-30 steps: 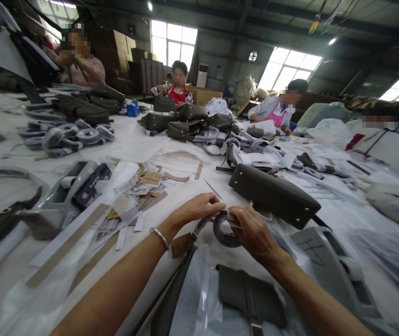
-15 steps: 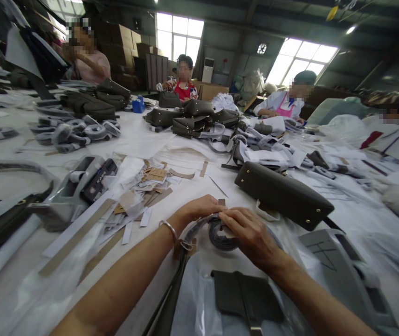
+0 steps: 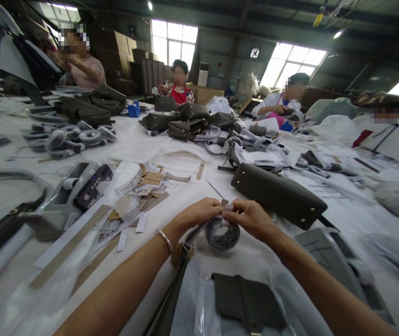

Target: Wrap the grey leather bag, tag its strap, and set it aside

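A plastic-wrapped bag strap [image 3: 216, 243] is rolled into a coil above the dark handbag [image 3: 246, 298] in front of me. My left hand [image 3: 201, 210] is closed on the coil's upper left side; its fingertips are partly hidden. My right hand [image 3: 251, 218] pinches a small paper strip [image 3: 226, 215] that passes over the top of the coil. The strap's free end runs left to a metal ring at the bag's side. Clear plastic and pale sheeting lie around the bag.
Grey tape dispensers stand left [image 3: 68, 191] and right [image 3: 339, 261]. Paper tags [image 3: 150, 178] lie scattered left of my hands. Beyond my right hand lies another dark handbag [image 3: 276, 193]. Coiled straps [image 3: 91, 136] and more bags are farther back; several people work around the table.
My right hand has drawn back to the right from over the coil, and its fingers now pinch the paper strip. More of the coil shows. The view has shifted slightly.
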### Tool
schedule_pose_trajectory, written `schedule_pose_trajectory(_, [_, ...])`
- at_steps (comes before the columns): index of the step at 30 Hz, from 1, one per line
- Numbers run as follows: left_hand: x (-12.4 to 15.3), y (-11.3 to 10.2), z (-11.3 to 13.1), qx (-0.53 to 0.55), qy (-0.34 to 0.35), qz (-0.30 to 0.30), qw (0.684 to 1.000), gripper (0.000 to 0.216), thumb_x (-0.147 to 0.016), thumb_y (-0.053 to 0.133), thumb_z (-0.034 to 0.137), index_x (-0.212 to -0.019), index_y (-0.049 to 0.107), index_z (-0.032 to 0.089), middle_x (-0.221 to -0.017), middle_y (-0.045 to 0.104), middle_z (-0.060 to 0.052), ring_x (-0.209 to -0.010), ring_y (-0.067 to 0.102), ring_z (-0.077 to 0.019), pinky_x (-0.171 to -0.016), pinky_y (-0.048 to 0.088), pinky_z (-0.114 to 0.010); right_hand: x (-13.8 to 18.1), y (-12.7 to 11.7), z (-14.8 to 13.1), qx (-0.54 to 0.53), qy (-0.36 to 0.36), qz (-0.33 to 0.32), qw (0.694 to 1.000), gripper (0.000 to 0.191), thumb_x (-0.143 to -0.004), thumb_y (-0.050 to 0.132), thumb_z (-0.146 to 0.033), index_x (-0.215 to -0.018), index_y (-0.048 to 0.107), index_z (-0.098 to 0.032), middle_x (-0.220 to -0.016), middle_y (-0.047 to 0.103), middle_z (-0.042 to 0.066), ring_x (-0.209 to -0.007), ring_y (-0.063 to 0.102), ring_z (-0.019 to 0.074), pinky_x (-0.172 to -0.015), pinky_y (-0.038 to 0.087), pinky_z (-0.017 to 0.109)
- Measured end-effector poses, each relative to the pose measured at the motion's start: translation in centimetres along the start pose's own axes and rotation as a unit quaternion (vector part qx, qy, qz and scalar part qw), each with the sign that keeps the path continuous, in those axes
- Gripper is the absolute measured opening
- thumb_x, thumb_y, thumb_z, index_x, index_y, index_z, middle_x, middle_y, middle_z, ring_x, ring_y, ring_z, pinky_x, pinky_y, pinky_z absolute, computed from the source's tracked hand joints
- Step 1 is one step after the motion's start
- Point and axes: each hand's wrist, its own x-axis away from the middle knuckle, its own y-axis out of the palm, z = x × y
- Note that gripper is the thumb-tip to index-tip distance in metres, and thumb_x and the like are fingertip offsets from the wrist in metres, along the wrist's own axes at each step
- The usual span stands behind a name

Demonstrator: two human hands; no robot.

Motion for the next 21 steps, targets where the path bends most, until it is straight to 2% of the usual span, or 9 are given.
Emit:
schedule_pose_trajectory(3, [0.4, -0.3, 0.9, 0.026, 0.008, 0.002, 1.000, 0.025, -0.072, 0.053, 0.040, -0.077, 0.054, 0.015, -0.065, 0.047, 0.004, -0.057, 0.038, -0.0100, -0.052, 0.030, -0.022, -0.2, -0.2, 0.3, -0.174, 0.117, 0.008, 0.978, 0.029, -0.069, 0.075, -0.041, -0.063, 0.057, -0.018, -0.060, 0.052, -0.003, -0.058, 0.044, 0.0121, -0.056, 0.031, 0.026])
schedule_pose_trajectory(5, [0.6, -0.4, 1.2, 0.035, 0.014, 0.004, 0.999, 0.021, -0.070, 0.053, 0.035, -0.079, 0.053, 0.016, -0.066, 0.046, 0.004, -0.058, 0.038, -0.0096, -0.052, 0.031, -0.021, -0.1, -0.1, 0.3, -0.265, 0.149, 0.014, 0.953, 0.037, -0.063, 0.079, -0.044, -0.063, 0.053, -0.018, -0.059, 0.050, -0.005, -0.057, 0.041, 0.0107, -0.056, 0.029, 0.025])
schedule_pose_trajectory(8, [0.8, -0.4, 1.5, 0.044, 0.019, -0.006, 0.999, 0.020, -0.068, 0.056, 0.032, -0.080, 0.052, 0.017, -0.067, 0.045, 0.005, -0.058, 0.038, -0.0095, -0.051, 0.030, -0.020, 0.1, -0.1, -0.1, -0.336, 0.188, 0.020, 0.923, 0.039, -0.055, 0.084, -0.039, -0.066, 0.053, -0.018, -0.061, 0.052, -0.005, -0.060, 0.043, 0.0104, -0.059, 0.031, 0.025])
schedule_pose_trajectory(12, [1.1, -0.4, 1.7, 0.060, 0.019, -0.026, 0.998, 0.020, -0.073, 0.056, 0.033, -0.084, 0.054, 0.017, -0.069, 0.045, 0.004, -0.059, 0.040, -0.0095, -0.051, 0.031, -0.019, 0.3, -0.5, -0.7, -0.394, 0.234, -0.023, 0.888, 0.042, -0.046, 0.088, -0.036, -0.067, 0.057, -0.017, -0.063, 0.057, -0.003, -0.060, 0.047, 0.0112, -0.060, 0.034, 0.025])
schedule_pose_trajectory(14, [1.2, -0.3, 1.6, 0.072, 0.022, -0.040, 0.996, 0.025, -0.075, 0.060, 0.038, -0.086, 0.054, 0.016, -0.071, 0.046, 0.004, -0.061, 0.041, -0.0094, -0.051, 0.030, -0.019, 0.4, -0.7, -0.5, -0.388, 0.242, -0.020, 0.889, 0.044, -0.045, 0.089, -0.039, -0.060, 0.054, -0.017, -0.057, 0.053, -0.004, -0.054, 0.041, 0.0089, -0.055, 0.029, 0.024])
schedule_pose_trajectory(17, [1.0, 0.0, 1.2, 0.085, 0.016, -0.042, 0.995, 0.030, -0.071, 0.066, 0.039, -0.086, 0.053, 0.016, -0.070, 0.047, 0.004, -0.060, 0.039, -0.0088, -0.050, 0.029, -0.019, 0.4, -0.6, 0.1, -0.343, 0.235, 0.007, 0.909, 0.044, -0.047, 0.087, -0.042, -0.054, 0.052, -0.017, -0.050, 0.046, -0.006, -0.050, 0.032, 0.0067, -0.050, 0.020, 0.025])
schedule_pose_trajectory(21, [0.7, 0.3, 0.6, 0.098, 0.004, -0.024, 0.995, 0.028, -0.066, 0.065, 0.032, -0.086, 0.053, 0.016, -0.070, 0.047, 0.004, -0.060, 0.040, -0.0088, -0.051, 0.030, -0.019, 0.3, -0.2, 0.9, -0.267, 0.192, 0.022, 0.944, 0.033, -0.055, 0.080, -0.042, -0.060, 0.061, -0.016, -0.053, 0.051, -0.003, -0.051, 0.037, 0.0086, -0.051, 0.024, 0.025])
